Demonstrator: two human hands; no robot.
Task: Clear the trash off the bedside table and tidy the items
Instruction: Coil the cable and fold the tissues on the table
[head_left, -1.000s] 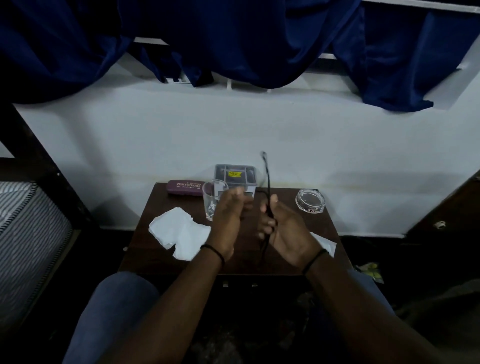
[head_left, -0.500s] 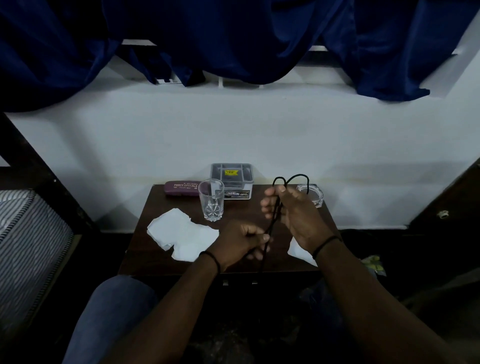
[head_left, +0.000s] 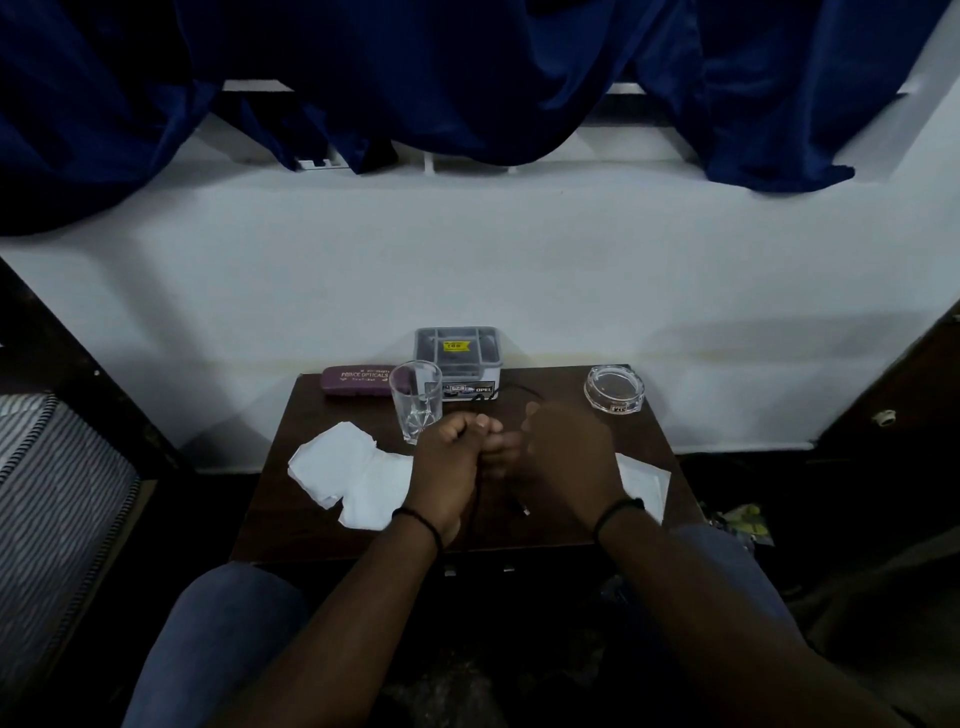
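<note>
Left hand (head_left: 447, 467) and right hand (head_left: 566, 457) hiding black cord (head_left: 514, 389), grip unclear

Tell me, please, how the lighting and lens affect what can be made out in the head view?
Head view: dim, the wall brightest; the hands read as dark shapes, so the black cable is nearly lost against the brown table; wide-angle bending curves the wall edges; the glass and ashtray stay legible.
</note>
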